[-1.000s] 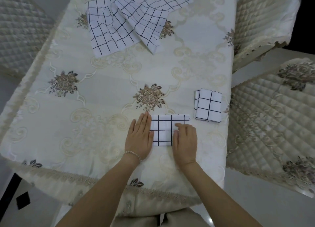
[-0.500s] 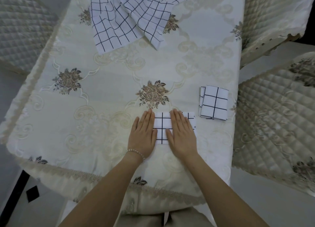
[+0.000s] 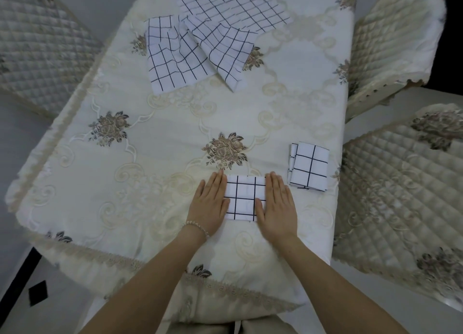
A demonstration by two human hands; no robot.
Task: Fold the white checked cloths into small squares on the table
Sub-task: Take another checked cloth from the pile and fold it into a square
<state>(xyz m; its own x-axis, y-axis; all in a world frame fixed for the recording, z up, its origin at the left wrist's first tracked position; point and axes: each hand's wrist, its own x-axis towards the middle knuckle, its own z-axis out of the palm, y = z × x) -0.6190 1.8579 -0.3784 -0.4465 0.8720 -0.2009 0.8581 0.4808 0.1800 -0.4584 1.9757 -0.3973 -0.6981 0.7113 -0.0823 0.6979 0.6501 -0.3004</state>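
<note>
While both hands press flat, one cloth is nearly finished.
The left hand (image 3: 210, 203) and right hand (image 3: 277, 207), fingers spread, flank the folded cloth (image 3: 245, 201); a finished stack (image 3: 309, 169) lies right, unfolded cloths (image 3: 200, 48) wait beyond.

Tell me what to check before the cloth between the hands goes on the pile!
1. Cloth folded small: ok, a compact rectangle, close to the pile's size.
2. Edges lined up: cannot tell, the hands cover both sides.
3. Left hand and right hand flat: ok, palms down, one on each side of the cloth.
4. Pile ready: ok, it sits just right of the cloth, near the table edge, layers slightly offset.
5. Path to the pile clear: ok, only bare tablecloth between them.
6. More cloths left: ok, several lie unfolded at the far end.
</note>
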